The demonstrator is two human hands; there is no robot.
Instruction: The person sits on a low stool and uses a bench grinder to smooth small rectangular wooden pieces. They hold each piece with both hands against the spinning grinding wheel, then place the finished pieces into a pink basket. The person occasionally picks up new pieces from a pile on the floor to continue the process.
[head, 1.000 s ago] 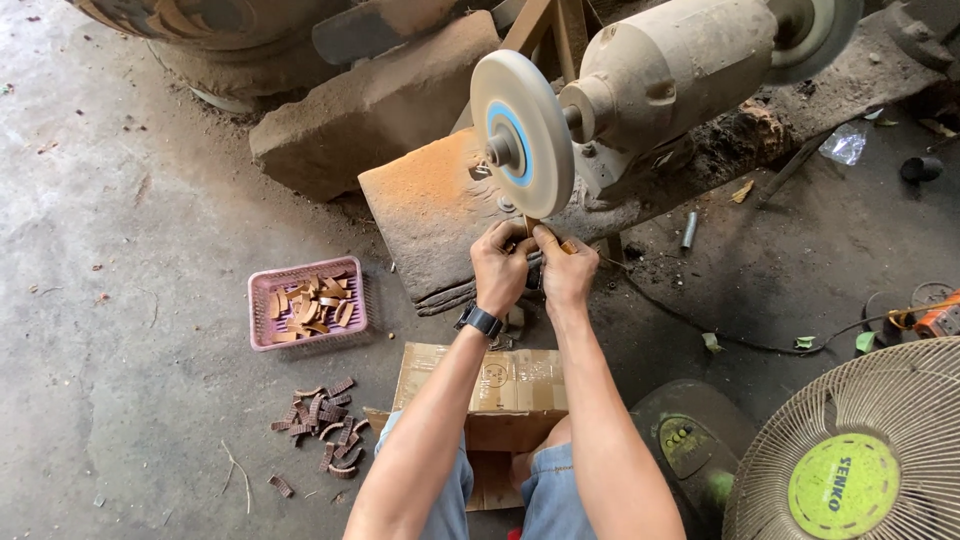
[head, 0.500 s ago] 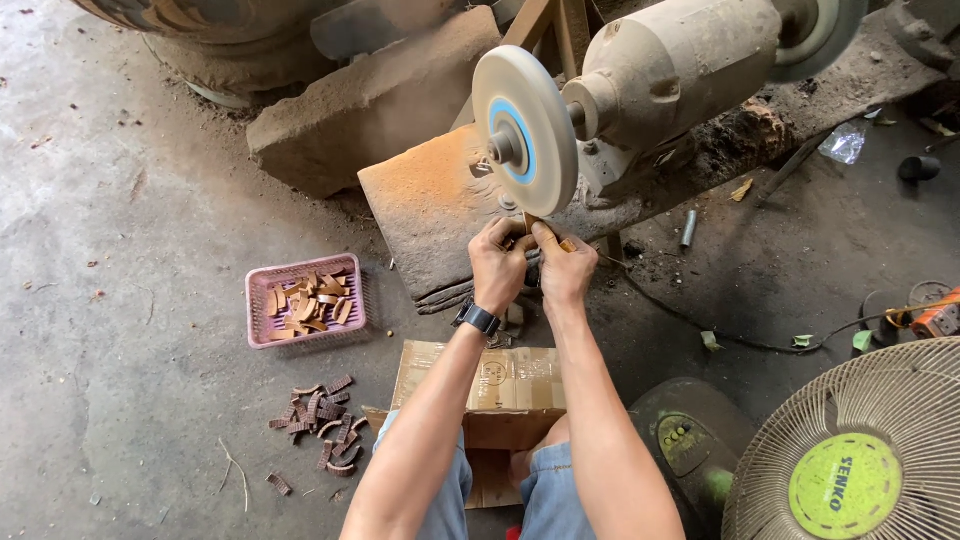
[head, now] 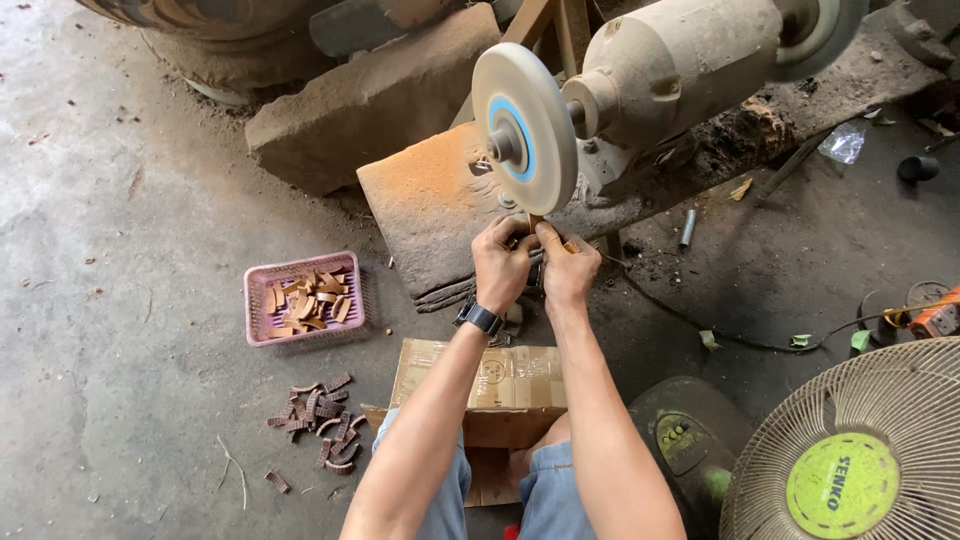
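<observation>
The place is a rough workshop with a grey concrete floor (head: 120,200) covered in dust. At the far side a bench grinder motor (head: 680,60) sits on a dirty beam, and its pale grinding wheel (head: 525,128) hangs free over the edge, so there is space to reach under it. Orange dust lies on the stone slab (head: 430,205) behind the wheel.

The left hand (head: 500,262) and the right hand (head: 567,268) are close together, touching, just below the wheel. Both are closed in a pinch around a small brown piece (head: 534,222), whose top end is against the lower rim of the wheel. Two hands probably give a steady grip on such a small thing.

On the left, a pink basket (head: 258,300) holds light brown curved pieces, and nearer lies a pile of dark ridged pieces (head: 318,418) on the floor; both are within arm's reach. A flattened cardboard box (head: 510,385) is under the knees. A fan (head: 850,450) stands near right.
</observation>
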